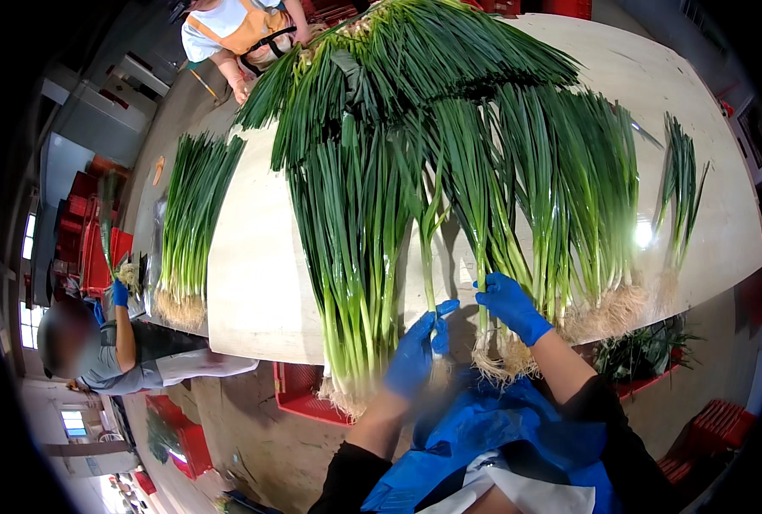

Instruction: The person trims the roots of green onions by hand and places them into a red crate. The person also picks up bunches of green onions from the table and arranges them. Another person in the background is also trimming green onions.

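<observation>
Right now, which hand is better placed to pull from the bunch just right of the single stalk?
Probably the right hand: it touches that bunch of leek-like stalks, while the left hand holds the single stalk.

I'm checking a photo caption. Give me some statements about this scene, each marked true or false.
1. The blue-gloved left hand holds a slender green-and-white stalk. True.
2. The right hand wears a yellow rubber glove. False: its glove is blue.
3. A small bunch of long green leafy stalks lies near the right edge of the pale tabletop. True.
4. The pale, stringy roots nearest the right hand point away from the person. False: they point toward the person.
5. A red plastic crate sits lower than the tabletop. True.
</observation>
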The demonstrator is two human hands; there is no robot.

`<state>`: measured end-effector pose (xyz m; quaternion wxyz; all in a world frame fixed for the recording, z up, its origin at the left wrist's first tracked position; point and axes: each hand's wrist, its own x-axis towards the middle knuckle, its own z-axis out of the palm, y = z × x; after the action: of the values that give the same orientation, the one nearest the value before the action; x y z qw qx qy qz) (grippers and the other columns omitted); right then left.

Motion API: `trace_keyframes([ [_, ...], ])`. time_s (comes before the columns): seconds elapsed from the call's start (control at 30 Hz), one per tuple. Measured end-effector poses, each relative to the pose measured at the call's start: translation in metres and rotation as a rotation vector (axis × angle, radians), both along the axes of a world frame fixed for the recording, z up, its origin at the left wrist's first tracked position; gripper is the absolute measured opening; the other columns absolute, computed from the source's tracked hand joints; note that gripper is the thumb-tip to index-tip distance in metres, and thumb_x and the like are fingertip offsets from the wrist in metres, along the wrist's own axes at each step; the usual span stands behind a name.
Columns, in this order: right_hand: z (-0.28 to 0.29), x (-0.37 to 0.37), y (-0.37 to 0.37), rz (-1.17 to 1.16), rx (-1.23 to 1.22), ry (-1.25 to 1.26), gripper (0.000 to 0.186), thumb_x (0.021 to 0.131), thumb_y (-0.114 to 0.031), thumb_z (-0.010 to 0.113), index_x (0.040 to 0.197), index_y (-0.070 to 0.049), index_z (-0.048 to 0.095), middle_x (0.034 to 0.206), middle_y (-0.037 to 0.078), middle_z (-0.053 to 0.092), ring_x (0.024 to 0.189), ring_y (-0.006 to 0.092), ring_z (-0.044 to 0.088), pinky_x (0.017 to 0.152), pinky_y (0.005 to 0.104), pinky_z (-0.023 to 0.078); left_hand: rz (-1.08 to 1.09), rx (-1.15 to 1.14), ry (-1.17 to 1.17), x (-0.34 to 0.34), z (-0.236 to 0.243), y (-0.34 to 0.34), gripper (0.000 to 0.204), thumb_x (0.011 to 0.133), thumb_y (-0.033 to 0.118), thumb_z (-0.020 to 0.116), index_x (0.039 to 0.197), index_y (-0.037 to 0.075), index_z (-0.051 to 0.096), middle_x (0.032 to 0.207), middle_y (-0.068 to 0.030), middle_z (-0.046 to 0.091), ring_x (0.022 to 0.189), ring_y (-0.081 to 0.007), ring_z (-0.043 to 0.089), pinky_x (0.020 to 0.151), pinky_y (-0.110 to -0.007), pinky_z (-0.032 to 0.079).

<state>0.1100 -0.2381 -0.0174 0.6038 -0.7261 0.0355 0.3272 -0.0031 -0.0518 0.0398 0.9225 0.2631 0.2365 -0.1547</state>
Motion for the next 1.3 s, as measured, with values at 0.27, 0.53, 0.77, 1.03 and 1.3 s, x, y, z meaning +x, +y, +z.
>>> trace_keyframes([
  [0.27,0.018,0.002,0.001,-0.016,0.150,0.138,0.025,0.081,-0.006,0.067,0.104,-0.004,0.058,0.096,0.004,0.064,0.074,0.0118,0.056,0.063,0.0269,0.046,0.097,-0.340,0.068,-0.029,0.004,0.003,0.044,0.099,0.028,0.043,0.128,-0.005,0.043,0.060,0.0011,0.036,0.043,-0.0067,0.031,0.040,-0.022,0.028],
  [0.53,-0.005,-0.010,0.025,0.005,-0.272,-0.517,0.041,0.086,-0.021,0.065,0.119,0.001,0.054,0.111,0.012,0.062,0.083,0.0186,0.061,0.076,0.0325,0.050,0.088,-0.301,0.104,-0.038,0.009,0.007,0.042,0.100,0.029,0.040,0.121,-0.006,0.048,0.059,0.0000,0.038,0.041,-0.0084,0.031,0.040,-0.023,0.029],
  [0.77,0.061,-0.020,0.063,0.165,0.459,0.187,0.057,0.088,-0.036,0.063,0.128,0.001,0.048,0.110,0.012,0.063,0.100,0.0200,0.060,0.084,0.0330,0.050,-0.096,0.047,0.132,-0.030,0.034,-0.008,0.041,0.100,0.028,0.038,0.118,-0.006,0.051,0.059,-0.0004,0.039,0.043,-0.0088,0.033,0.041,-0.023,0.029],
  [1.03,0.122,-0.042,0.000,0.030,0.411,-0.347,0.029,0.091,-0.024,0.057,0.109,-0.001,0.061,0.094,0.009,0.068,0.087,0.0169,0.061,0.081,0.0316,0.048,-0.185,-0.066,0.045,-0.011,-0.037,-0.011,0.054,0.096,0.046,0.035,0.127,0.005,0.049,0.124,-0.0155,0.053,0.114,-0.0324,0.050,0.099,-0.045,0.040],
  [1.3,0.163,-0.146,-0.136,-0.470,0.431,-0.501,0.029,0.094,-0.022,0.056,0.115,-0.002,0.057,0.091,0.004,0.066,0.083,0.0095,0.060,0.072,0.0272,0.049,-0.630,0.021,0.061,-0.007,0.026,-0.051,0.050,0.090,0.036,0.055,0.123,-0.001,0.051,0.090,-0.0158,0.063,0.084,-0.0244,0.058,0.078,-0.039,0.049],
])
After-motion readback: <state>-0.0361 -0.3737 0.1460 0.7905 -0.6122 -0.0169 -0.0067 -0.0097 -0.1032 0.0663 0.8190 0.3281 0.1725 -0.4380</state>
